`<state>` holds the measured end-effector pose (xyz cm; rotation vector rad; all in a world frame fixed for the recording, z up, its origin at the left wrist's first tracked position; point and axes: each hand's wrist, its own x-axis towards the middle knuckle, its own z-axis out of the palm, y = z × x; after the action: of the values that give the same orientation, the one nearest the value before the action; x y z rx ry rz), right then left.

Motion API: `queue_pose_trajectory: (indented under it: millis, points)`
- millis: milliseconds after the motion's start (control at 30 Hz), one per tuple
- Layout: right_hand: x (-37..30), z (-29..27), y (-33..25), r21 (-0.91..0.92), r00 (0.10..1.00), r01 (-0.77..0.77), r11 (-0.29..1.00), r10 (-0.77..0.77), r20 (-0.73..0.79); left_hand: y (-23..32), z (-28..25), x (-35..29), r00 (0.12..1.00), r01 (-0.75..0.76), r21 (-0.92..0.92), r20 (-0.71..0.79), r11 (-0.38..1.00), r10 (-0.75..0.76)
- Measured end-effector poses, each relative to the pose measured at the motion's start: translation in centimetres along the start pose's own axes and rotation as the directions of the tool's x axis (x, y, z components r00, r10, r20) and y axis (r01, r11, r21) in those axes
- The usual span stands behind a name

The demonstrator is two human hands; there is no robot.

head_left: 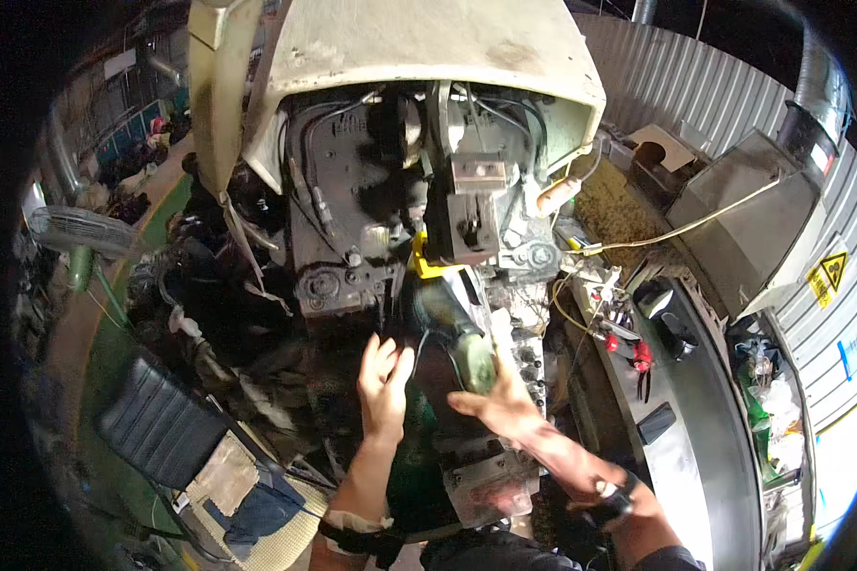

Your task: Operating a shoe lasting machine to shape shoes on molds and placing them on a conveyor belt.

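Dark shoe [443, 312] just off view centre toward five o'clock; yellow block [435, 265] at its eleven. Right hand [501, 395] — clamped on shoe's green end. Left hand [386, 385] — fingers spread, shoe's eight o'clock.

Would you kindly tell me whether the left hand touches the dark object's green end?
Apart: the head view shows a dark gap between the left hand and the green end.

Head-worn fisheye, facing down, near the hands [384, 390] [507, 407]
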<state>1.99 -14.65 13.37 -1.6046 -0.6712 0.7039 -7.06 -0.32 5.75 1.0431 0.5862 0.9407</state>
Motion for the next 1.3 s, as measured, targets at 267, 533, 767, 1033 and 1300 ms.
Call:
queue_pose_trajectory:
  millis: [267, 533, 767, 1033, 1300]
  points:
    - [-14.0, -9.1, 4.1, -0.376, 0.918, 0.388, 0.841, -0.319, 0.235, 3.8, 8.1, -4.0, 0.935, 0.180, -0.112, 0.327, 0.977, -0.135]
    - [-22.0, -17.5, 5.7, -0.158, 0.863, 0.458, 0.875, -0.480, -0.158, -0.3, 19.7, -8.7, 0.795, 0.535, -0.114, 0.403, 0.837, -0.454]
    - [-28.8, -25.5, 9.5, -0.520, 0.612, 0.387, 0.761, -0.634, -0.473, -8.5, 31.2, -16.6, 0.609, 0.676, 0.117, 0.468, 0.727, -0.641]
    - [-38.6, -36.5, 18.6, 0.261, 0.541, 0.169, 0.951, 0.132, -0.831, -22.3, 35.8, -28.0, 0.342, 0.725, 0.448, 0.423, 0.522, -0.839]
    - [-65.7, -55.6, 30.6, 0.647, 0.164, 0.326, 0.689, 0.633, -0.756, -28.6, 34.3, -27.6, 0.313, 0.170, 0.788, 0.526, 0.592, -0.791]
